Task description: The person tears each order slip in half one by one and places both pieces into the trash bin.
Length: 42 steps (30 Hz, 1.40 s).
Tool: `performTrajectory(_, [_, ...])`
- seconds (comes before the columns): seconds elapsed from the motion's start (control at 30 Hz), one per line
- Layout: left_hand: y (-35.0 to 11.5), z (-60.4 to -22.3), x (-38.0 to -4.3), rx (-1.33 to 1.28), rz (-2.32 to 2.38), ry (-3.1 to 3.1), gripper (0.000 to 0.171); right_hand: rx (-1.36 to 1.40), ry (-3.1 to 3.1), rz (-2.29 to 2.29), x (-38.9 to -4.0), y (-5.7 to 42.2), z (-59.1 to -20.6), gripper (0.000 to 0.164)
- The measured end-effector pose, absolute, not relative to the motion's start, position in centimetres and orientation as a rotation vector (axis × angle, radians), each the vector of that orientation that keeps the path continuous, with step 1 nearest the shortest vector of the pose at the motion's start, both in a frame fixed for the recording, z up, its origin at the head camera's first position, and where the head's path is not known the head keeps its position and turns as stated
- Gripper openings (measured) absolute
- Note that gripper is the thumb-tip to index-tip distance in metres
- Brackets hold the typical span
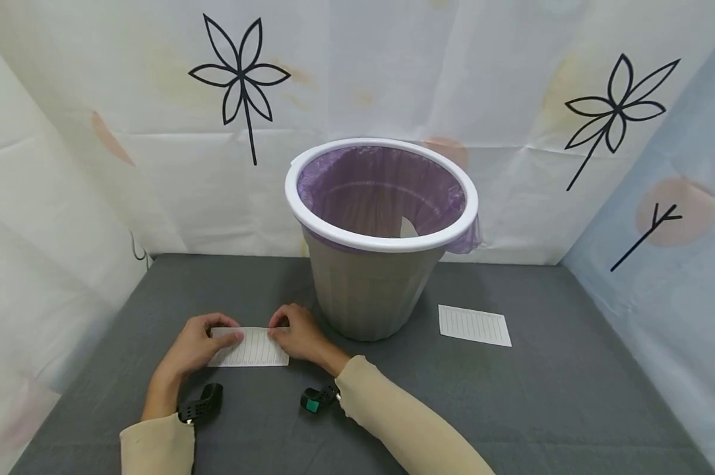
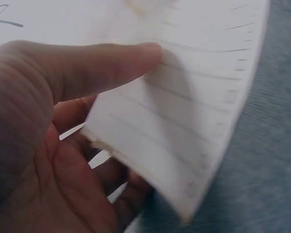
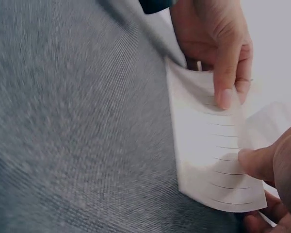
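Observation:
Both hands hold one small sheet of lined paper [image 1: 252, 349] just left of the bin. My left hand [image 1: 198, 340] pinches its left part, thumb on the front and fingers behind. At the upper right edge of the sheet, my right hand [image 1: 300, 335] pinches it between thumb and fingers. Close up in the left wrist view, the lined paper [image 2: 184, 97] curves a little under the thumb. In the right wrist view both hands grip the lined paper [image 3: 203, 145] along one long side.
A grey bin [image 1: 369, 290] with a white rim and purple liner stands at the back middle; a white piece [image 1: 407, 228] shows inside. Another lined sheet [image 1: 475, 325] lies flat on the grey table [image 1: 559, 389] to the right. Printed cloth walls [image 1: 512, 198] surround the table.

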State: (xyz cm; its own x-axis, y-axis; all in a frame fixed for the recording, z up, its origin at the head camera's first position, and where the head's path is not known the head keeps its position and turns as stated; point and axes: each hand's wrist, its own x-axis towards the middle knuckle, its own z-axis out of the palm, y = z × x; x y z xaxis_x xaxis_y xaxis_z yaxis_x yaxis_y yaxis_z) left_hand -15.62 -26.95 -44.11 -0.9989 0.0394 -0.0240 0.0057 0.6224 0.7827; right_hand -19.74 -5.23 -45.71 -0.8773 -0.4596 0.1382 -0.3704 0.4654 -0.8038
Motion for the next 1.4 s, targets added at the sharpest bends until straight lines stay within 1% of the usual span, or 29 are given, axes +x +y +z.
performTrajectory(0.37, [-25.8,-40.6,-15.3,0.351,1.341,2.723,0.012,-0.743,2.420,-1.693,-17.1,-1.4,-43.4,0.004])
performTrajectory(0.6, [-23.1,-38.4,-14.6,0.429,1.422,2.665,0.012,-0.773,2.364,-1.793,-15.8,2.0,-41.0,0.008])
performTrajectory(0.93, [-19.1,-36.5,-13.8,0.579,1.548,2.536,0.010,-0.822,2.250,-1.930,-14.5,6.7,-38.5,0.008])
performTrajectory(1.13, [-17.0,-35.8,-13.4,0.630,1.614,2.532,0.007,-0.784,2.234,-1.942,-14.0,8.8,-37.1,0.008])
performTrajectory(1.4, [-14.5,-35.3,-12.7,0.596,1.746,2.501,0.007,-0.802,2.301,-1.871,-14.0,11.4,-35.4,0.009])
